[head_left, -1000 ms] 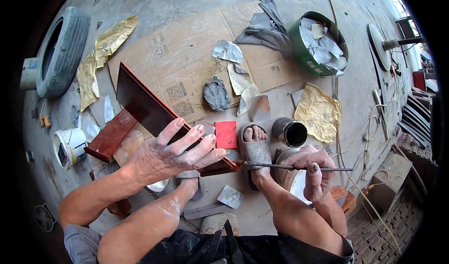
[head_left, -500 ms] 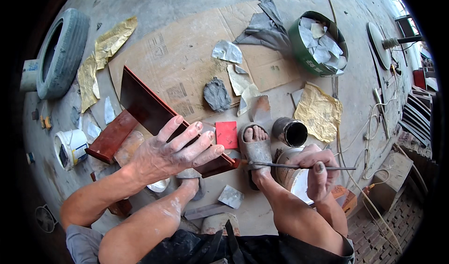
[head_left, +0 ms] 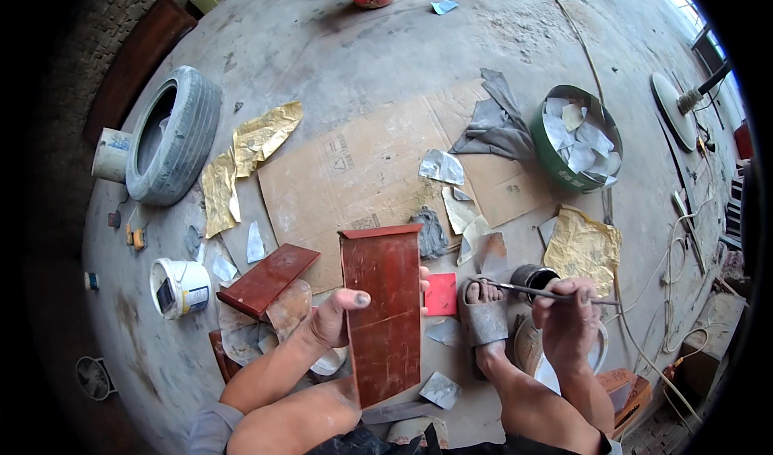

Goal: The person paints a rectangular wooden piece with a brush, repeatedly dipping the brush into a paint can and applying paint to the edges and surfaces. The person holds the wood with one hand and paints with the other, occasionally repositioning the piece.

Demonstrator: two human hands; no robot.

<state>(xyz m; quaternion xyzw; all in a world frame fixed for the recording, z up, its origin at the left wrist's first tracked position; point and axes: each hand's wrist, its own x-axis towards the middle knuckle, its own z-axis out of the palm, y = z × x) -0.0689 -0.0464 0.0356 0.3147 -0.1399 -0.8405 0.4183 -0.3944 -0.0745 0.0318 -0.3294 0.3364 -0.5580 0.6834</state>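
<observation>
From my remote seat, looking down through the head camera, I go left to right. A white plastic bucket (head_left: 179, 287) stands on the pale concrete floor (head_left: 306, 44). Beside it, a shorter reddish-brown board (head_left: 270, 280) lies aslant on a flat mottled slab (head_left: 291, 308).

Next comes the person's left hand (head_left: 328, 320), which grips a long reddish-brown rectangular panel (head_left: 382, 314) by its two long edges: thumb at the left, fingers (head_left: 424, 287) curled behind with their tips showing at the right. The panel is lengthwise in front of the lap, its lipped end away from the body.

Further right, a bright red square sheet (head_left: 440, 295) lies near a grey slipper (head_left: 486, 320) on the foot. Across the toes, in my view, runs a thin dark rod-like brush (head_left: 515, 286), pinched between the right hand's (head_left: 568, 318) thumb and fingers; its tip is apart from the panel. A black round pot (head_left: 522, 275) sits behind the rod.

To my judgement, edge-only contact spares the broad face, and a light pinch far back steadies the tip.
</observation>
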